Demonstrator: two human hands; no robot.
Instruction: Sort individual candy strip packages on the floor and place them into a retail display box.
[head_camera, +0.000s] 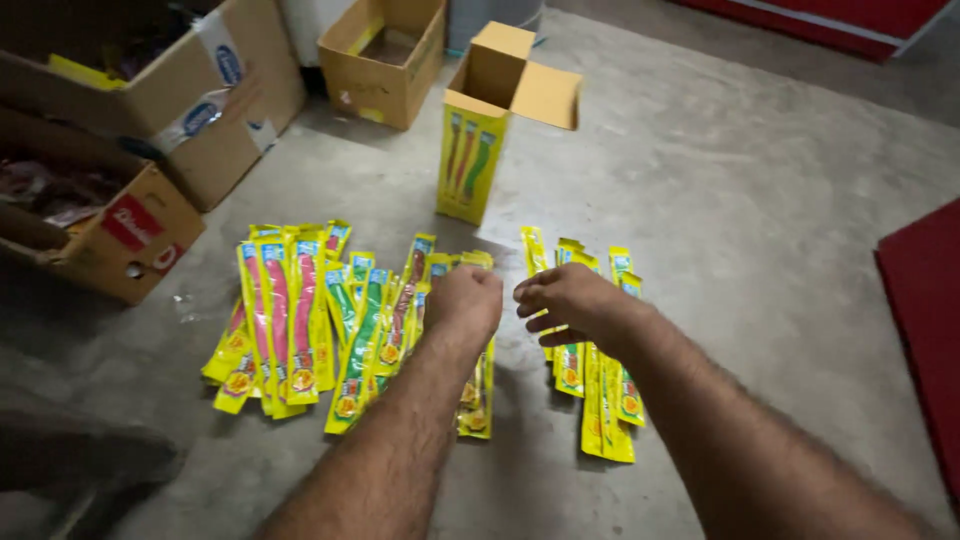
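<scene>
Several long yellow toothbrush packets (300, 320) lie fanned out on the grey concrete floor, with pink, green and brown brushes showing inside. A smaller pile of the same packets (598, 400) lies to the right. My left hand (465, 303) hovers over the middle packets with its fingers curled down; whether it grips one is hidden. My right hand (570, 300) is above the right pile, fingers bent and apart, holding nothing that I can see. An open tall yellow carton (478, 150) stands upright behind the packets.
Cardboard boxes stand at the left (120, 235), the back left (215, 95) and the back middle (385, 60). A red mat (925, 330) borders the floor at the right, and a red edge (840, 25) runs along the back.
</scene>
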